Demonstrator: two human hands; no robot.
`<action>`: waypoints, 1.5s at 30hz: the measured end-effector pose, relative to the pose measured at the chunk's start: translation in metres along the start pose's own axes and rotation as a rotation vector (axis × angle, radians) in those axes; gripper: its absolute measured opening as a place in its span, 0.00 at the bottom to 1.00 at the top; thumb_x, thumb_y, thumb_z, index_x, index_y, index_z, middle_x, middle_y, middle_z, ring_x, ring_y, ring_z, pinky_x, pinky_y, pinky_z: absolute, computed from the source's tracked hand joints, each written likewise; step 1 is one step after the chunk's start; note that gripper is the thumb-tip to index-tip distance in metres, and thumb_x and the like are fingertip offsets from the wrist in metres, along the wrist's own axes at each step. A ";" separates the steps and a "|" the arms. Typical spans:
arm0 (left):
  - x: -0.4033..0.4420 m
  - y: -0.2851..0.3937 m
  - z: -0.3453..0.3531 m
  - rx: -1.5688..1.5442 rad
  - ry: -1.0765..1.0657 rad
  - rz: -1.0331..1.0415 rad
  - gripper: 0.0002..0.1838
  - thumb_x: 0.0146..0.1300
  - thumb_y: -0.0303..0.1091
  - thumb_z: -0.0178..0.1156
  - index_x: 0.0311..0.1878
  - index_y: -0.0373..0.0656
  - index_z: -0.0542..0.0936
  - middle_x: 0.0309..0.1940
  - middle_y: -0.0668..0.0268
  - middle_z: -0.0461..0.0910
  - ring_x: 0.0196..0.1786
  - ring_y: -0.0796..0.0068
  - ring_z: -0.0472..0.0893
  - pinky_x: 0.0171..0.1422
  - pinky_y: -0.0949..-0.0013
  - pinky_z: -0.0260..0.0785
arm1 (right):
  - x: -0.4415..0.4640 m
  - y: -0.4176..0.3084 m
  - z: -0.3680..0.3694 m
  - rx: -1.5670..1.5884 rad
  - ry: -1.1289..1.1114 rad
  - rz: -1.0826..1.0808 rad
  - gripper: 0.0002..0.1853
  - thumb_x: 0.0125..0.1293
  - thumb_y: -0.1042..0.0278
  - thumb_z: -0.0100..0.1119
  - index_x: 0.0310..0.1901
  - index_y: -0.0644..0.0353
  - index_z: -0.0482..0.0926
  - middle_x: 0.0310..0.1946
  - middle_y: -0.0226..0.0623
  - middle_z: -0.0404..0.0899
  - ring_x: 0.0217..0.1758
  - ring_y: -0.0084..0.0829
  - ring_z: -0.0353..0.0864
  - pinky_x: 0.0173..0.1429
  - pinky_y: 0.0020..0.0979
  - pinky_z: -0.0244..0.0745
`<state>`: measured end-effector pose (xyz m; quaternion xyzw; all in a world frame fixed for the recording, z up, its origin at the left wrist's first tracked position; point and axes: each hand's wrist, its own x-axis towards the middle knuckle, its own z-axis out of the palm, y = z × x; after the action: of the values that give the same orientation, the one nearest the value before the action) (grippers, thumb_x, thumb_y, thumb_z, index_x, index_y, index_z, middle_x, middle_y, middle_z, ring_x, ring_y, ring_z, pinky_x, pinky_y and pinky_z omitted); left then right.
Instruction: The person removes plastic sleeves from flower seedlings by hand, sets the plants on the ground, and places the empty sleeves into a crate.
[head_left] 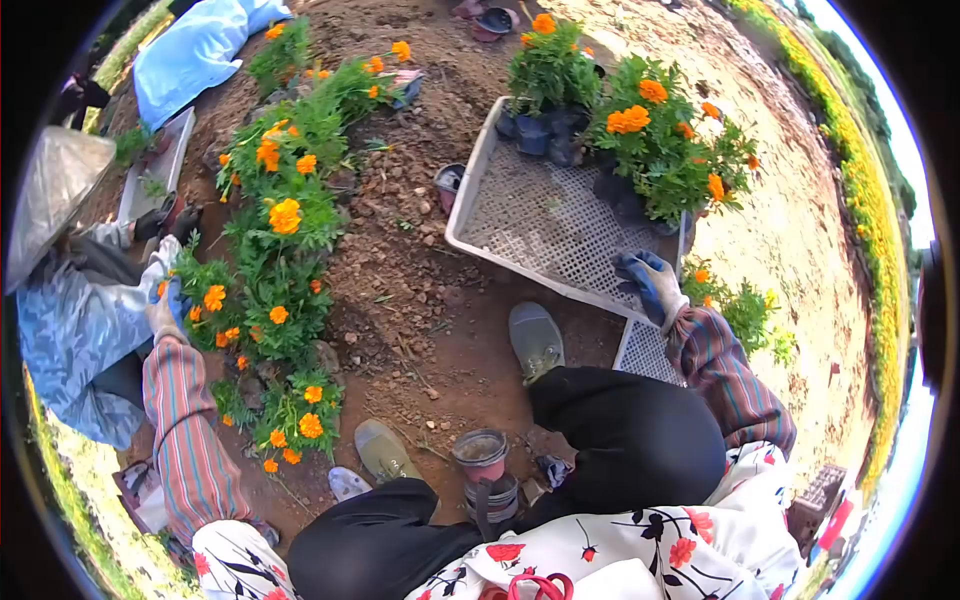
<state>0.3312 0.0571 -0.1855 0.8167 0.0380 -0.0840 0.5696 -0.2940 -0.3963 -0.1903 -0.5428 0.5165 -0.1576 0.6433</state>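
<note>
My right hand point(652, 286), in a blue and white glove, is at the near right corner of a white mesh plastic crate point(540, 215), its fingers curled over the rim. In the crate's far and right parts stand potted orange marigolds point(660, 150) in dark pots point(533, 135). My left hand point(167, 308), also gloved, reaches to the left edge of a row of marigolds point(275, 260) on the soil. Leaves and blooms crowd around it, and its fingers do not show clearly.
Between my feet stand stacked small pots point(481, 456). Part of a second mesh crate point(648, 352) shows under the first. A person in blue camouflage clothing point(80, 330) is close on the left, beside a white tray point(160, 170) and blue cloth point(195, 60). An overturned pot point(449, 180) lies by the crate.
</note>
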 end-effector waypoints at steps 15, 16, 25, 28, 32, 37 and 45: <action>-0.159 0.069 0.087 0.006 -0.152 0.593 0.15 0.61 0.29 0.55 0.52 0.37 0.73 0.46 0.71 0.74 0.43 0.84 0.73 0.45 0.79 0.67 | 0.110 -0.025 -0.072 -0.910 0.670 -0.447 0.40 0.38 0.48 0.71 0.53 0.60 0.69 0.51 0.46 0.71 0.55 0.40 0.69 0.58 0.35 0.64; -0.187 0.071 0.099 0.027 -0.215 0.637 0.15 0.62 0.29 0.54 0.51 0.36 0.73 0.47 0.68 0.74 0.44 0.83 0.73 0.46 0.78 0.67 | 0.118 -0.034 -0.066 -0.842 0.653 -0.459 0.46 0.34 0.45 0.72 0.55 0.61 0.65 0.54 0.46 0.68 0.57 0.41 0.67 0.60 0.35 0.63; -0.274 0.043 0.149 0.180 -0.512 0.708 0.10 0.60 0.25 0.55 0.45 0.37 0.76 0.45 0.62 0.75 0.47 0.73 0.74 0.50 0.72 0.68 | 0.140 -0.050 -0.076 -0.215 0.568 -0.305 0.35 0.37 0.55 0.74 0.47 0.62 0.72 0.41 0.39 0.77 0.44 0.33 0.77 0.48 0.31 0.70; -0.273 0.039 0.151 0.135 -0.561 0.546 0.10 0.60 0.25 0.55 0.45 0.36 0.76 0.45 0.62 0.75 0.46 0.76 0.74 0.48 0.73 0.68 | 0.126 -0.067 -0.070 -0.716 0.663 -0.381 0.44 0.33 0.45 0.72 0.54 0.55 0.68 0.48 0.45 0.73 0.54 0.40 0.72 0.56 0.34 0.67; -0.274 0.029 0.151 0.168 -0.601 0.578 0.12 0.61 0.27 0.54 0.47 0.35 0.75 0.45 0.65 0.73 0.41 0.80 0.74 0.44 0.76 0.68 | 0.129 -0.069 -0.046 -0.498 0.658 -0.522 0.42 0.34 0.42 0.70 0.53 0.53 0.70 0.47 0.45 0.75 0.51 0.40 0.74 0.55 0.34 0.68; -0.280 0.027 0.153 0.229 -0.635 0.622 0.12 0.61 0.27 0.55 0.47 0.35 0.75 0.44 0.66 0.74 0.40 0.80 0.74 0.44 0.77 0.68 | 0.124 -0.060 -0.046 -0.678 0.732 -0.455 0.35 0.38 0.44 0.68 0.49 0.53 0.73 0.42 0.39 0.79 0.46 0.42 0.77 0.52 0.37 0.70; -0.296 0.065 0.132 0.210 -0.616 0.590 0.09 0.57 0.24 0.56 0.42 0.35 0.77 0.42 0.63 0.76 0.44 0.75 0.75 0.47 0.74 0.68 | 0.095 -0.040 -0.071 -0.359 0.688 -0.523 0.22 0.47 0.65 0.67 0.44 0.65 0.75 0.40 0.37 0.80 0.40 0.31 0.79 0.48 0.31 0.73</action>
<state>0.0381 -0.0797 -0.1163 0.7828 -0.3774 -0.1607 0.4680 -0.2992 -0.5215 -0.1941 -0.6735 0.5649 -0.3935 0.2692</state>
